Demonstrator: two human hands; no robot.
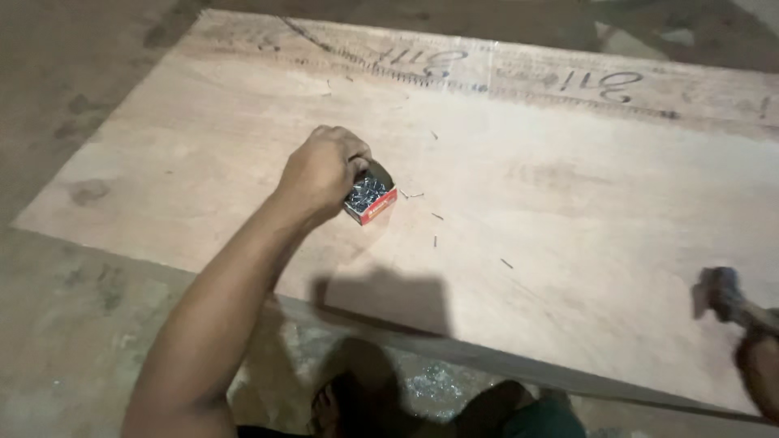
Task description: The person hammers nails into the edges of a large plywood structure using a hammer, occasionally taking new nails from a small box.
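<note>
Left hand [323, 169] fingers in small red box of nails [369, 197] on plywood sheet [568, 186], right hand [759, 357] gripping hammer [722, 294]

Your view was dim and warm-toned, a dark shadow [381, 300] fell toward you, and the hammer [718, 294] was motion-blurred.

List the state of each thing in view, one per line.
Nail box: open, full of nails, flat on the board.
Left hand: fingers in the box.
Right hand: closed around the hammer handle.
Hammer: raised above the board, blurred.
Loose nails: scattered on the board.
Plywood board: lying flat, marked near its far edge.
</note>
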